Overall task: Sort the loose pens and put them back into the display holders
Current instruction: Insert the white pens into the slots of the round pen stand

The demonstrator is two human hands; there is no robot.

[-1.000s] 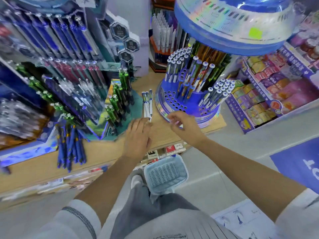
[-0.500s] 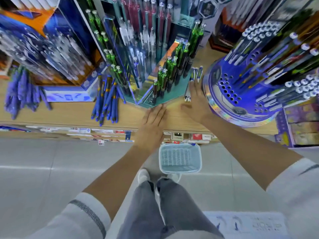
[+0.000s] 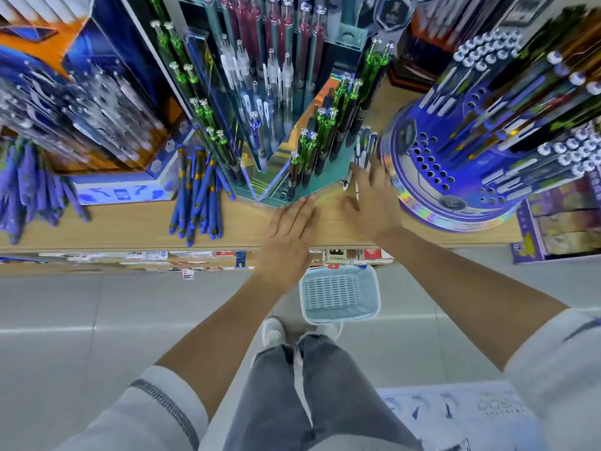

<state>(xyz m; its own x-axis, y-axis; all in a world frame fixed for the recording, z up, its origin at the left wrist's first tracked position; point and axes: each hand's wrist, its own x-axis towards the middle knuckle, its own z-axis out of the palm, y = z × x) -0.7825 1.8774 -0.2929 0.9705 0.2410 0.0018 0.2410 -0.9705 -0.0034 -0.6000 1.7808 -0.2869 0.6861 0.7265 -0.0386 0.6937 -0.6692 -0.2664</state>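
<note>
Flat hands on a wooden shelf [image 3: 130,222] among pen displays.
Round blue display holder [image 3: 455,219] to the right, teal display holder [image 3: 328,180] at centre, pale blue basket [image 3: 338,291] on the floor below, heap of loose blue pens [image 3: 198,196] further left. Left hand [image 3: 289,229] flat on the shelf, fingers together, by the teal base. Right hand [image 3: 370,196] spread, fingertips over the near ends of loose white-and-blue pens [image 3: 366,144] lying between the two holders.

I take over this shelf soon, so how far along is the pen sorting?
Early on. Done: many pens stand in the round blue holder and teal stand. In hand: nothing gripped; the right hand lies open on a small bunch of white pens, the left hand flat on the shelf. Left: that bunch, the loose blue pens and a purple heap; holder holes are empty.
</note>
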